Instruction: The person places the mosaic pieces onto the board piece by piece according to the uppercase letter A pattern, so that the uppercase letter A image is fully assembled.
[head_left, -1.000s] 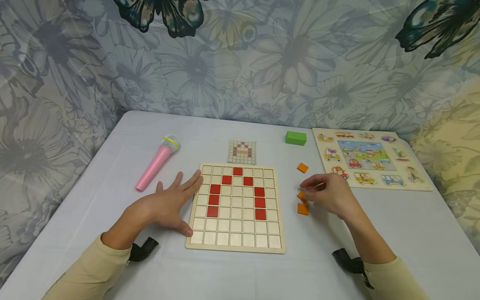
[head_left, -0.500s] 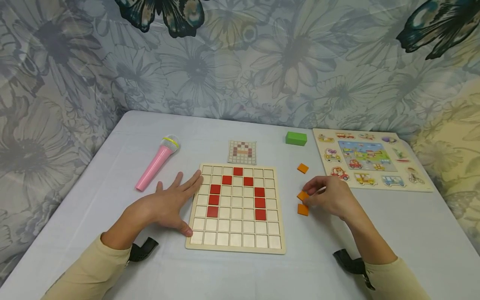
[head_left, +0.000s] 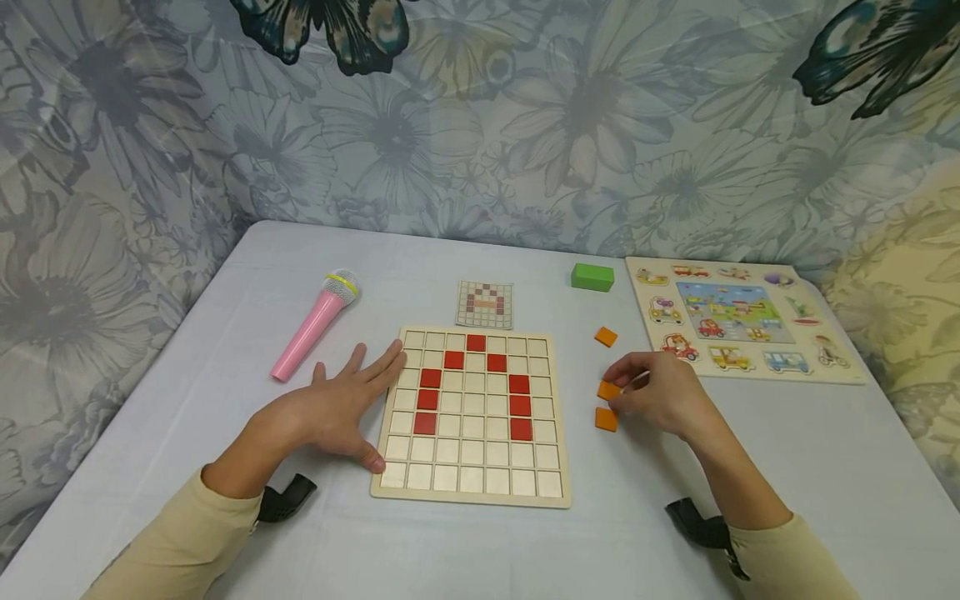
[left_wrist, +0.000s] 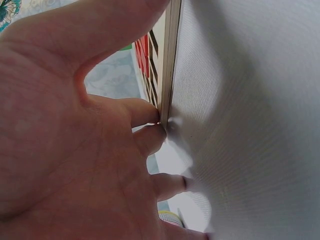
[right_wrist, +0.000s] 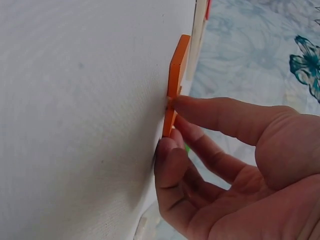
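Note:
A square wooden grid board (head_left: 472, 498) lies on the white table, with several red tiles in its cells forming an arch. My left hand (head_left: 337, 412) rests spread at its left edge, fingers straight; in the left wrist view, thumb and fingertips touch the board's side (left_wrist: 172, 55). To the right of the board, my right hand (head_left: 663, 392) pinches an orange tile (head_left: 608, 390) between thumb and fingers. That tile (right_wrist: 169, 124) is partly covered by the thumb in the right wrist view. A second orange tile (head_left: 606, 419) lies just nearer, and a third orange tile (head_left: 606, 337) farther back.
Behind the board lies a small pattern card (head_left: 484, 304). A pink toy microphone (head_left: 313, 329) is at the left. At the back right are a green block (head_left: 592, 277) and a vehicle picture puzzle (head_left: 735, 312). A flowered cloth (head_left: 480, 125) hangs behind the table.
The fingers of my right hand have closed on the middle orange tile, which has shifted slightly right. My left hand and the board have stayed put.

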